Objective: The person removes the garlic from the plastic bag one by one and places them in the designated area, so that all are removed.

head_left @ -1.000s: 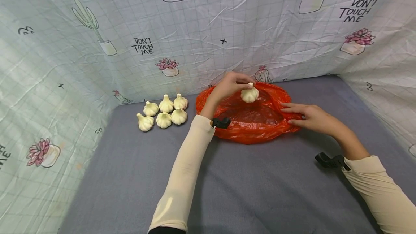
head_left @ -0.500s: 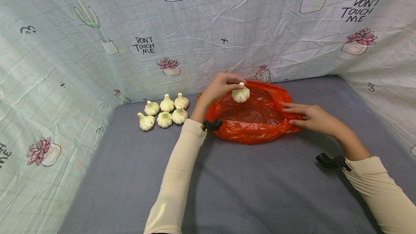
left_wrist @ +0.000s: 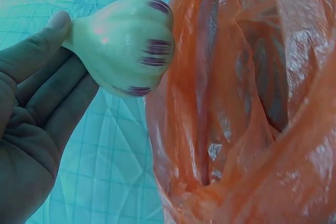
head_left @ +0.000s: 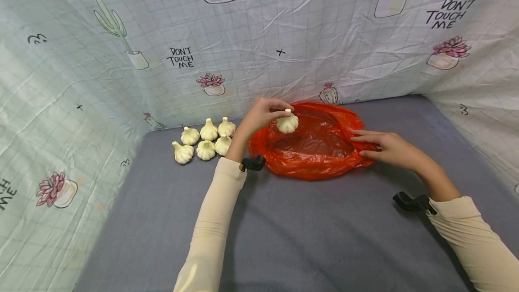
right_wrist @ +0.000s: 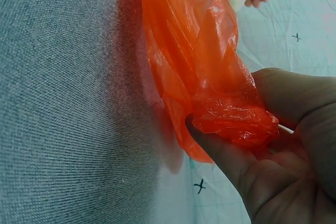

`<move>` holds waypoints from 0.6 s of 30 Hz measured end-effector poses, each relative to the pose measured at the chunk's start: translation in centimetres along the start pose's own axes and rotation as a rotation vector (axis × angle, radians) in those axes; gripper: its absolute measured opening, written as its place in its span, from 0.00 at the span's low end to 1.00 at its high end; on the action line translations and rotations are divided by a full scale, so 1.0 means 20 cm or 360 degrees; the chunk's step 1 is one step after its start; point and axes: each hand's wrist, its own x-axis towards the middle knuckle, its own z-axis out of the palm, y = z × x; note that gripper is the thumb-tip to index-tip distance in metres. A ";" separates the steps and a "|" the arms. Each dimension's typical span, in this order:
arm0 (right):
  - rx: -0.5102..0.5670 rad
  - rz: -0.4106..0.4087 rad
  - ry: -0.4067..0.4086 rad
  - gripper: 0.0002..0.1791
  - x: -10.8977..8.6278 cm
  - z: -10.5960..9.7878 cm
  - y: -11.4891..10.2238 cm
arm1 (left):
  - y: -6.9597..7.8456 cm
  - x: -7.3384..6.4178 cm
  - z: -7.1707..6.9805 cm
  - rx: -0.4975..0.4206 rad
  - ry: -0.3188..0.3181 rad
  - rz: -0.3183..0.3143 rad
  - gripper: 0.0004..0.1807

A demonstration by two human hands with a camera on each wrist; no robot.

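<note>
My left hand (head_left: 261,114) pinches a cream garlic bulb (head_left: 287,123) by its stem, over the left rim of the red plastic bag (head_left: 310,166). In the left wrist view the garlic bulb (left_wrist: 126,45) shows purple streaks, thumb and fingertips at its neck, its round end right at the bag (left_wrist: 231,129). The bag lies with its mouth spread wide, and no garlic shows inside it. On its right side, my right hand (head_left: 391,148) grips the bunched edge between thumb and fingers, as the right wrist view shows on the bag (right_wrist: 194,61).
Several garlic bulbs (head_left: 206,150) stand in a loose group on the grey cloth (head_left: 162,220), left of the bag and close to the left forearm. A printed curtain (head_left: 251,26) rises behind the table and along both sides.
My left hand has moved left with the garlic bulb, from over the middle of the bag's mouth to its left rim. The right hand and the bag's right side have stayed put.
</note>
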 end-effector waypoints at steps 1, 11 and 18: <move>0.0003 0.0004 -0.0001 0.22 0.00 0.00 0.00 | 0.00 -0.01 0.00 -0.0001 0.0005 0.0000 0.10; 0.0012 0.0025 -0.0009 0.22 -0.01 0.00 0.00 | -0.01 -0.08 -0.04 0.0071 0.0055 -0.0022 0.08; 0.0020 0.0035 -0.0013 0.22 -0.01 0.00 0.01 | -0.01 -0.14 -0.08 0.0088 0.0073 -0.0057 0.08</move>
